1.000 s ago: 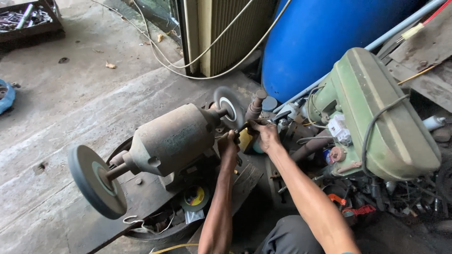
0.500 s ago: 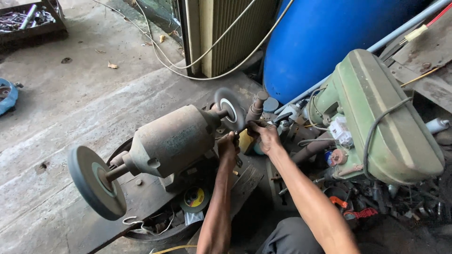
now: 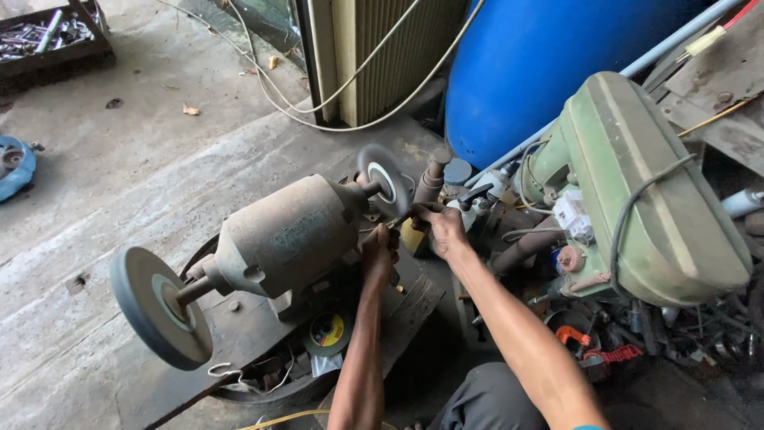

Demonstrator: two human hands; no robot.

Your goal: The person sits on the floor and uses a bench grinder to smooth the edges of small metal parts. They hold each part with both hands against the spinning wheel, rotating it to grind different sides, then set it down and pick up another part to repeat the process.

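Daylit concrete floor (image 3: 159, 143), blue barrel (image 3: 541, 64), cream slatted cabinet (image 3: 390, 56).

This is a rough metal workshop. A rusty bench grinder (image 3: 278, 239) with two stone wheels sits on the concrete floor (image 3: 119, 183) beside a green drill press (image 3: 637, 183). A tray of tools (image 3: 48, 40), loose cables (image 3: 318, 95) and a blue drum (image 3: 541, 64) crowd around.

Bench grinder (image 3: 278, 239) sat centre frame, grey wheel (image 3: 155, 306) lower left, second wheel (image 3: 387, 179) upper centre. Left hand (image 3: 380, 251) and right hand (image 3: 442, 228) were closed near the second wheel; what they held was too small to tell. Green drill press (image 3: 637, 183) lay right, blue barrel (image 3: 549, 56) upper right.
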